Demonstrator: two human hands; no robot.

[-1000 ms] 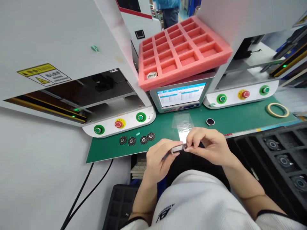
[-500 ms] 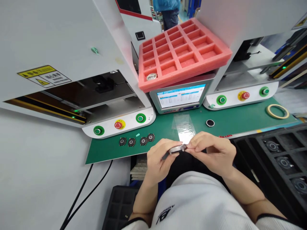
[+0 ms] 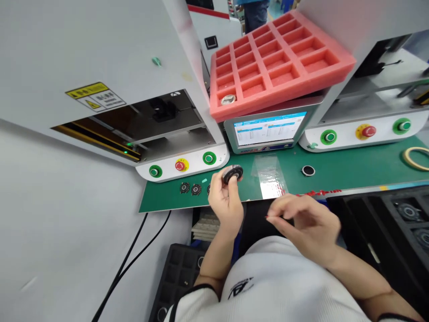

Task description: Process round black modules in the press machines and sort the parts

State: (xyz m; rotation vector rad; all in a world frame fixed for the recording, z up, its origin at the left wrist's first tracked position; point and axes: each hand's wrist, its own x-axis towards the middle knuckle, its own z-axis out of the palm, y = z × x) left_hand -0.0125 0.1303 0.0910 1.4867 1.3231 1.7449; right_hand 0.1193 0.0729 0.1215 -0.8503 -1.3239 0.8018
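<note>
My left hand (image 3: 225, 203) grips a round watch case (image 3: 233, 172) above the bench, its black side with a round centre turned up and my thumb across it. Lower and to the right, my right hand (image 3: 310, 223) is closed in a pinch, apart from the case. A tiny red piece (image 3: 267, 217) shows at its fingertips, too small to make out well. Black round watch parts (image 3: 184, 188) lie on the bench to the left, one partly hidden by my left hand. A silver-rimmed black disc (image 3: 308, 171) lies to the right.
Red bits (image 3: 323, 192) line the green bench's front edge beside clear film (image 3: 271, 181). A pink foam tray (image 3: 281, 96) with one silvery part rests over a screen (image 3: 270, 129). Button panels (image 3: 182, 166) flank it. A tape roll (image 3: 415, 158) and black trays (image 3: 414, 203) are at right.
My hands have come apart. The left has raised the watch case toward the bench and turned its face up; the right has drawn away with a tiny red piece. The view has shifted too.
</note>
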